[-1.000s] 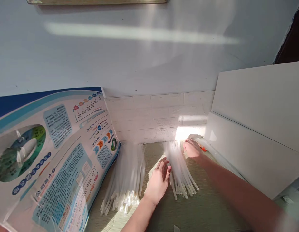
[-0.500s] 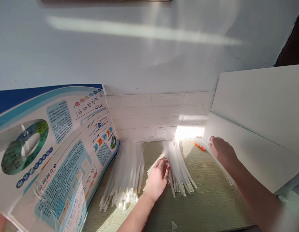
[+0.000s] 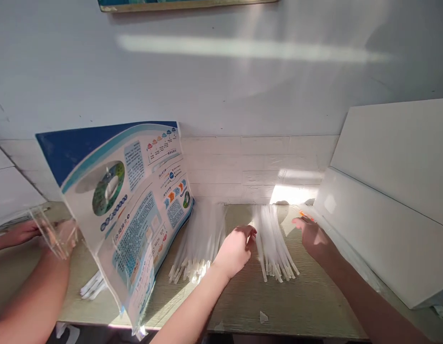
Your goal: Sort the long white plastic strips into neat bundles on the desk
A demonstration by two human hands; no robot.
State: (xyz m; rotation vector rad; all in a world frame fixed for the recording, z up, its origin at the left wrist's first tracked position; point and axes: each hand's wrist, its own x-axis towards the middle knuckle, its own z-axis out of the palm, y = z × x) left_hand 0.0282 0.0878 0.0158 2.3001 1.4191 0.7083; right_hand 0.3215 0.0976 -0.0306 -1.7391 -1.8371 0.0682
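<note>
Translucent plastic strips (image 3: 275, 246), possibly cable ties, lie fanned on the worktop (image 3: 300, 310) in a narrow bunch, their lower ends splayed toward you and their upper ends running up to the white brick-pattern wall (image 3: 250, 167). A second, broader bunch (image 3: 198, 243) lies just to its left, beside a blue-and-white printed poster (image 3: 135, 205) that stands tilted across the view. Your left hand (image 3: 236, 251) hovers just beside the narrow bunch, its grip loosely curled and open, with nothing pinched that you can see. Your right hand (image 3: 314, 239) is on the far side of that bunch, its grip spread, the fingers reaching toward a small orange object (image 3: 305, 216) near a white panel (image 3: 389, 200). Off to the left of the poster, a co-worker's hands (image 3: 38, 234) handle a clear plastic piece (image 3: 55, 234). You appear to be arranging the strips by hand; the next move calls for closing your fingers on the narrow bunch, since neither hand seems to have hold of any.
</note>
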